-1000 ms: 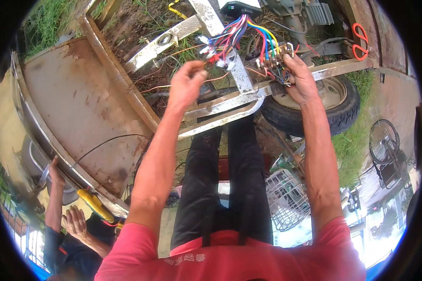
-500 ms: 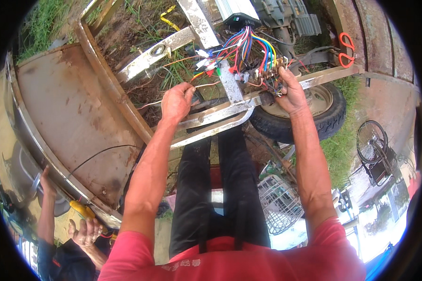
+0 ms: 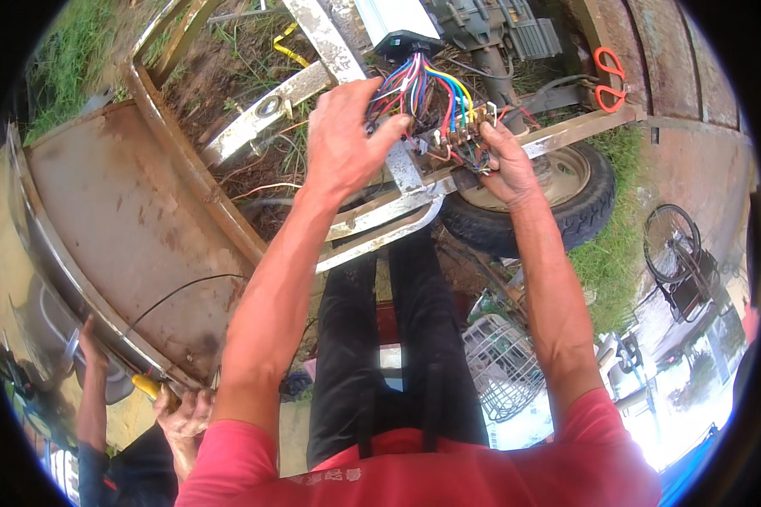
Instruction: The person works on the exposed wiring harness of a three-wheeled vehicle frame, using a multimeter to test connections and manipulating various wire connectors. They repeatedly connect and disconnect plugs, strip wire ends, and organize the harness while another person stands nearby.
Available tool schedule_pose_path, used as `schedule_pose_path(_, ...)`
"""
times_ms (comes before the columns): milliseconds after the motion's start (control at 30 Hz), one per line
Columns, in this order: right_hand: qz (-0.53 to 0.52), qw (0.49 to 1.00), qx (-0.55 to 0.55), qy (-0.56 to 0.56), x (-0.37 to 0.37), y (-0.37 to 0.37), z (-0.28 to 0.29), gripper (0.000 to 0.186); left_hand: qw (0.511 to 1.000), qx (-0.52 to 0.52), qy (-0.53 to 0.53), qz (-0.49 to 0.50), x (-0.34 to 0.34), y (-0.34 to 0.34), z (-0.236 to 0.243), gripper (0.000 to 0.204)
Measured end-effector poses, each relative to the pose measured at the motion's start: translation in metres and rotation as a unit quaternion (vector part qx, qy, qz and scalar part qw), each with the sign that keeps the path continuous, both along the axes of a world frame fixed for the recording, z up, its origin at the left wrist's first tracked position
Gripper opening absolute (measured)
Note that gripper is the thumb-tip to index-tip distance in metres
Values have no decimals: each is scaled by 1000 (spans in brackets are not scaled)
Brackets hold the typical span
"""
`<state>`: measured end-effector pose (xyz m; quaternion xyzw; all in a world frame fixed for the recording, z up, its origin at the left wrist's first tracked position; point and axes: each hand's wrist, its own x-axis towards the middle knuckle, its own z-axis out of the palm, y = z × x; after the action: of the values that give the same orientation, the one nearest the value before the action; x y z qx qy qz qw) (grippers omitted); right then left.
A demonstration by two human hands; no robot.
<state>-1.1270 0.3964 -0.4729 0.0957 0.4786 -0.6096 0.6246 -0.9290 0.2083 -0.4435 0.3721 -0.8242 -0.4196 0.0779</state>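
A large, rust-stained brown metal panel (image 3: 135,220) stretched along the left side, and beside it ran a metal frame (image 3: 406,175) of straight bars with chipped, dirty white paint. Under the frame's right-hand part sat a wheel with a black rubber tyre (image 3: 596,198) and a dull beige rim, with a ribbed grey metal motor housing (image 3: 473,34) above it near the top edge. A dark bicycle (image 3: 692,280) stood well apart at the far right, and a white wire basket (image 3: 503,372) lay beside the wearer's legs. At the top centre was a silver-white box with a black end (image 3: 396,21), from which a fanned bundle of red, blue, yellow, white and black wires (image 3: 414,80) came down. The wearer's two hands were apart from each other. The left hand (image 3: 351,139) was at the left edge of the bundle, thumb and forefinger spread; whether its hidden fingers gripped any wire could not be told. The right hand (image 3: 511,165) was clamped on a small brown terminal block (image 3: 465,131), thumb on top, just above the frame's bar. Another person's hand (image 3: 186,418), at lower left, held a yellow-handled tool (image 3: 146,386). An orange double-loop handle (image 3: 621,82) rested near the bar's right end.
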Motion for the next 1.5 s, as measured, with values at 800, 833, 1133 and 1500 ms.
schedule_pose_path(800,24,996,42,72,5,0,-5,32,909,413,-45,23,-35,-85,31,20)
schedule_pose_path(833,25,996,40,73,5,0,-5,32,912,404,-65,16,-36,-87,35,22)
schedule_pose_path(1133,31,997,32,67,4,1,-6,32,964,219,-120,-91,-30,-107,34,27)
schedule_pose_path(1500,14,998,34,57,5,5,-10,28,964,139,-202,-107,-43,-113,51,26)
